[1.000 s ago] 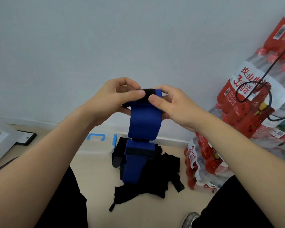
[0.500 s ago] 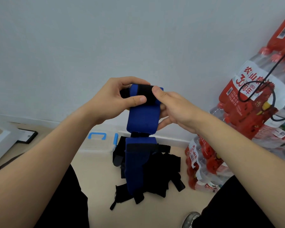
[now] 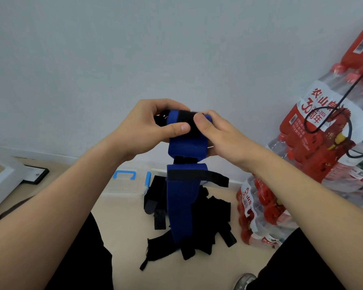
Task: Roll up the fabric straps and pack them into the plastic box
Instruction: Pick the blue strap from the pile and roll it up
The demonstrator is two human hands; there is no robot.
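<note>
I hold a blue fabric strap [image 3: 187,147] with black hook-and-loop bands up in front of the wall. Its top end is rolled between my left hand [image 3: 149,126] and my right hand [image 3: 220,135], both thumbs pressing on the roll. The loose lower part [image 3: 181,206] hangs down, and a black tab [image 3: 214,177] sticks out to the right. Below it a pile of black straps [image 3: 203,222] lies on the floor. The clear plastic box [image 3: 126,186] with a blue handle sits on the floor by the wall, left of the pile; its lid looks closed.
Shrink-wrapped packs of red-labelled water bottles [image 3: 323,143] are stacked at the right, with a black cable [image 3: 314,122] across them. A white object [image 3: 0,176] and a black flat item [image 3: 37,174] lie at the left. My knees in black frame the floor.
Both hands have rolled the strap's top further, so the hanging part is shorter and higher. The black tab now sticks out to the right.
</note>
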